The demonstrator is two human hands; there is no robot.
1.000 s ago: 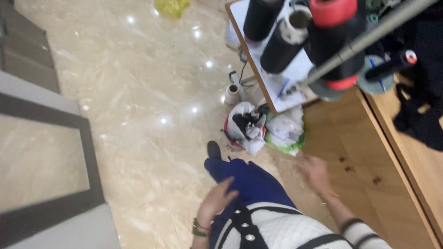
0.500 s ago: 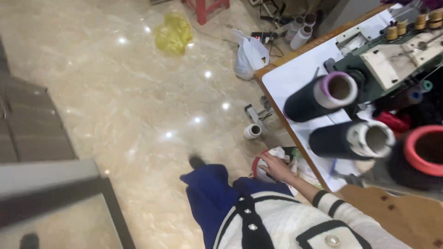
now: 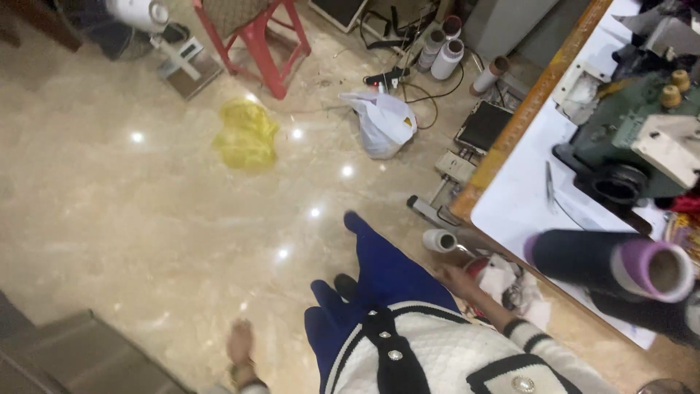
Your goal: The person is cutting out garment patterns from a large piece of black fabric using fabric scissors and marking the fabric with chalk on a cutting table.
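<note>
Two hands apart: your right hand (image 3: 458, 279) is reaching toward the scrap bin (image 3: 503, 281) at lower right, your left hand (image 3: 239, 343) is hanging empty, lower centre.

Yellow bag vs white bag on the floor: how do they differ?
Colour: the yellow bag is bright yellow, the white bag is white. Shape: the yellow bag lies flat and crumpled, while the white bag stands bulged, its top gathered up. Place: the yellow bag lies on open floor near the red stool; the white bag sits beside cables and thread cones. Both are thin plastic bags on the same glossy floor, away from both hands.
</note>
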